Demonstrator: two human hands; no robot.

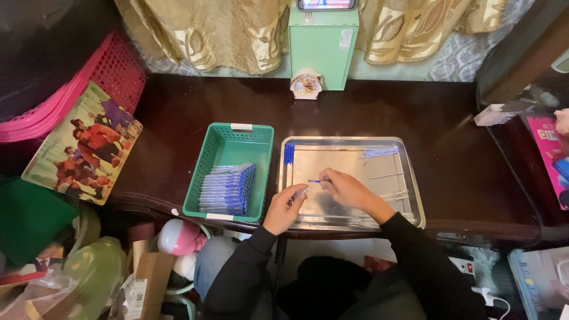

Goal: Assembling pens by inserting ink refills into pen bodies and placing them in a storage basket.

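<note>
Left of the fingers, a green plastic basket (230, 148) holds a stack of blue pens (228, 189) on the dark wooden counter (462, 154). Beyond the fingers, against the gold patterned curtain (231, 35), stands a mint-green box (323, 47) with a small round clock (306, 84) at its foot. Far left of the fingers lie a pink mesh basket (89, 77) and a picture book (83, 142). Below left sits a cardboard box (148, 278).
</note>
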